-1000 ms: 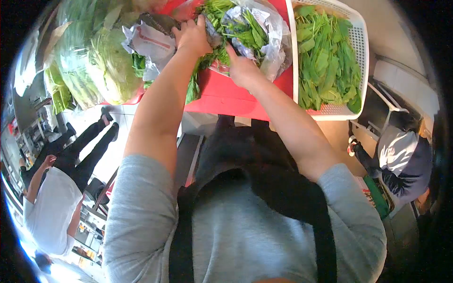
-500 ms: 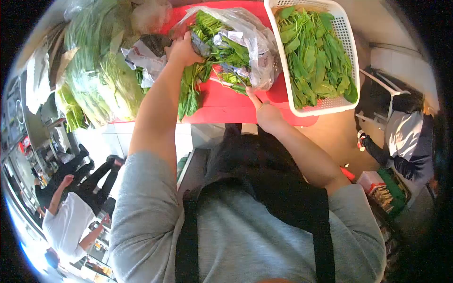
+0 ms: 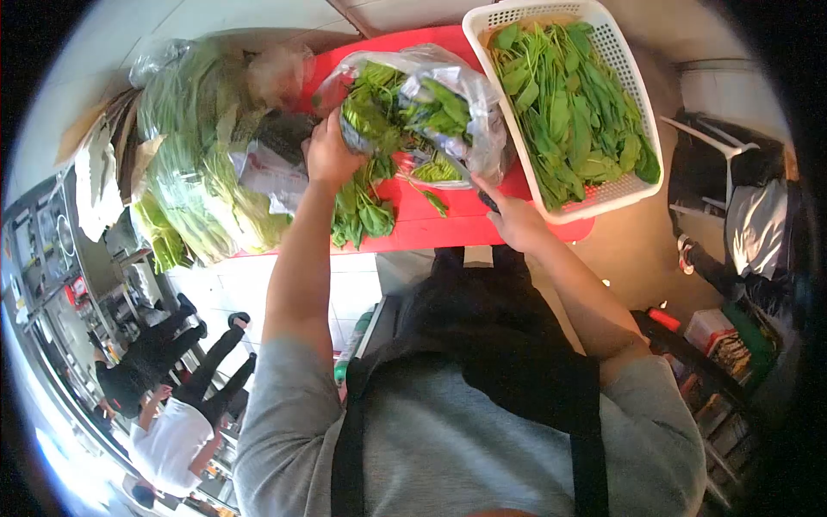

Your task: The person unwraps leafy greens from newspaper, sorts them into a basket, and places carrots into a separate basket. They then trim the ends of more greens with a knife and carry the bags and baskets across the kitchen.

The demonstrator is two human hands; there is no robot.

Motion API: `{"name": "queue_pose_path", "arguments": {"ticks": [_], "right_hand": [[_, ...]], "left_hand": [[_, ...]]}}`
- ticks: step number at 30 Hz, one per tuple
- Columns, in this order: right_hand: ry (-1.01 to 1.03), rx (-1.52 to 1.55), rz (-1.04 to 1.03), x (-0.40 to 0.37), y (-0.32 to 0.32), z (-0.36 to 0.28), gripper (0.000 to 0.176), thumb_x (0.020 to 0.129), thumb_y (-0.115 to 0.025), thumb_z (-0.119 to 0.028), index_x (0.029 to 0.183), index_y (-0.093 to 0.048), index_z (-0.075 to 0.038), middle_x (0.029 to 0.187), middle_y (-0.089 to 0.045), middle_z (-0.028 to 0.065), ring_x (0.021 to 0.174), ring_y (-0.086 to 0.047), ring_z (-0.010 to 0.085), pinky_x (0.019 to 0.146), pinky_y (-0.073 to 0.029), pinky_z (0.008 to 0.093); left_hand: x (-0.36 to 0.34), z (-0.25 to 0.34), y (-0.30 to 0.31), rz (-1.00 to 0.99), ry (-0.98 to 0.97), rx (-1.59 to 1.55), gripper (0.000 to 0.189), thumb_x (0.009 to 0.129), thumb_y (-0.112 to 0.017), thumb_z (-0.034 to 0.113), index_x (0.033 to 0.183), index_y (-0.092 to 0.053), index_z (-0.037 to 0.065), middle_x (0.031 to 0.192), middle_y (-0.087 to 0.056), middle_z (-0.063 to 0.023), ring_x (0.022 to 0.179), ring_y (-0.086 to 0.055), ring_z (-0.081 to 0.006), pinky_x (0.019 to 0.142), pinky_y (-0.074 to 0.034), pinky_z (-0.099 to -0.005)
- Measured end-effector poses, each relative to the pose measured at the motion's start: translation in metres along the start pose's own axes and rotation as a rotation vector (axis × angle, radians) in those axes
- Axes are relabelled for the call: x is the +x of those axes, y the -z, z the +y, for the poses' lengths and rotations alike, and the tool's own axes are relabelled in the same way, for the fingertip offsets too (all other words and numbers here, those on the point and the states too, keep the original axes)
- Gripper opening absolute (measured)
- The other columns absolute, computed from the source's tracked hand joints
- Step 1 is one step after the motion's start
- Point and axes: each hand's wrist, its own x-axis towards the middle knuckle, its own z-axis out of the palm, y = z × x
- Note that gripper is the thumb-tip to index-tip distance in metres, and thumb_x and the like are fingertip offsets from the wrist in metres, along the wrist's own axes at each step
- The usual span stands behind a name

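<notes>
My left hand (image 3: 334, 153) is closed around a bunch of leafy greens (image 3: 366, 211), whose leaves hang toward the near edge of the red tabletop (image 3: 448, 231). In my right hand (image 3: 519, 224) is a knife (image 3: 457, 165), gripped by its dark handle. Its blade points up and left, over the mouth of an open clear plastic bag (image 3: 489, 99). More greens (image 3: 441, 110) and some printed paper lie inside that bag. A small loose sprig (image 3: 436, 203) rests on the red surface near the blade.
Right of the bag stands a white perforated basket (image 3: 475, 39) holding loose leafy greens (image 3: 573, 112). Large bagged vegetables (image 3: 185, 146) and crumpled paper (image 3: 271, 172) crowd the left side. Two people (image 3: 177, 439) are at lower left; another person (image 3: 749, 233) is at far right.
The whole view has shifted, so the table sits lower. The knife blade now shows more clearly by the bag. A small sprig now lies apart on the red surface.
</notes>
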Motion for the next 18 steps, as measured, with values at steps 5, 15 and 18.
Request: {"name": "queue_pose_path", "arguments": {"ticks": [5,15,18], "right_hand": [[-0.027,0.015,0.162,-0.007,-0.028,-0.014,0.066,0.09,-0.048,-0.019,0.146,-0.017,-0.036,0.095,-0.058,0.0218,0.074,-0.061,0.0382,0.066,-0.049,0.0487],[0.165,-0.067,0.417,0.028,0.001,-0.058,0.064,0.086,-0.052,-0.014,0.142,-0.029,-0.038,0.103,-0.057,0.0201,0.073,-0.062,0.0364,0.061,-0.051,0.0464],[0.204,-0.163,0.367,0.057,0.017,-0.07,0.063,0.086,-0.052,-0.014,0.14,-0.032,-0.039,0.11,-0.058,0.0189,0.075,-0.063,0.0355,0.062,-0.053,0.0454]], "left_hand": [[-0.029,-0.003,0.005,0.142,-0.099,0.002,0.086,0.049,-0.083,0.025,0.126,-0.044,0.014,0.11,-0.057,-0.009,0.106,-0.054,-0.0301,0.086,-0.042,-0.047],[-0.033,0.004,-0.012,-0.004,-0.159,0.096,0.079,0.054,-0.079,0.025,0.125,-0.046,0.016,0.117,-0.055,-0.0048,0.111,-0.05,-0.0247,0.089,-0.038,-0.0469],[-0.04,0.015,-0.025,0.04,-0.141,0.118,0.076,0.056,-0.077,0.022,0.125,-0.046,0.016,0.119,-0.053,-0.0043,0.112,-0.05,-0.0254,0.09,-0.036,-0.0473]]}}
